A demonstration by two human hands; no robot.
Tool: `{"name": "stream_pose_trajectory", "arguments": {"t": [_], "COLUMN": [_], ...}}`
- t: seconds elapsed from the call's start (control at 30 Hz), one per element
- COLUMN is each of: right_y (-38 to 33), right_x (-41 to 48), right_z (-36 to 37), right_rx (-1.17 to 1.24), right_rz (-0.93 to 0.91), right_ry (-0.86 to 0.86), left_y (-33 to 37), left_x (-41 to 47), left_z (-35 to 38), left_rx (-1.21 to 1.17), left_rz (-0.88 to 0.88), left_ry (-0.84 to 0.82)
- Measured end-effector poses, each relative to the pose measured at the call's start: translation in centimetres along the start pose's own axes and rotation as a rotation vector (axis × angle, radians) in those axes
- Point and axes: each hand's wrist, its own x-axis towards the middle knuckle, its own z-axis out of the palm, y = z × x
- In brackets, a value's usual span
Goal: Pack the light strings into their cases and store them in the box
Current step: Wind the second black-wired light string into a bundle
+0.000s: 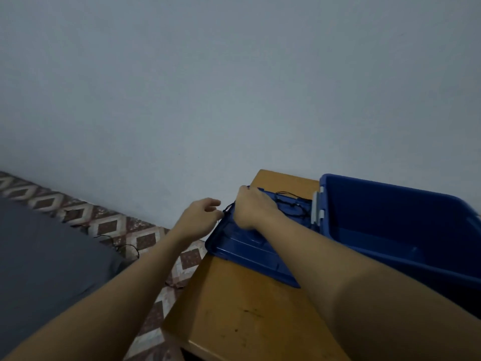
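Observation:
A thin black light string [291, 204] lies tangled on the blue lid [242, 246], which rests flat on the wooden table [234, 308]. My left hand [201, 214] hovers just off the lid's left edge and pinches one end of the string. My right hand [253, 207] rests on the lid's far corner, fingers curled over the string; what they grip is hidden. The open blue box [395, 225] stands to the right, its inside showing nothing. No case is in view.
A pale wall runs behind the table. To the left, below the table's edge, lies a patterned tile floor [109, 225] with another black wire [125, 247] on it, and a dark grey cloth [46, 256].

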Motion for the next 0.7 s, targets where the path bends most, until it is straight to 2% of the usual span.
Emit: {"name": "stream_pose_trajectory", "arguments": {"t": [0.1,0.3,0.6,0.7], "right_y": [0.7,0.8,1.8,1.3], "right_x": [0.7,-0.3,-4.2,-6.2], "right_z": [0.9,0.6,-3.3,-5.4], "right_rx": [-0.121,-0.184,-0.064,0.08], "right_rz": [-0.013,-0.071,-0.028,-0.025], "right_ry": [-0.023,0.104,0.289,0.235], "left_y": [-0.9,-0.2,4.4,6.2], "left_x": [0.9,-0.1,-8.4,-12.1], "left_z": [1.0,1.2,-5.1,-6.1], "left_rx": [0.032,0.135,-0.062,-0.146], "left_rz": [0.018,0.15,0.193,0.211], "left_ry": [-0.038,0.234,0.362,0.365]}}
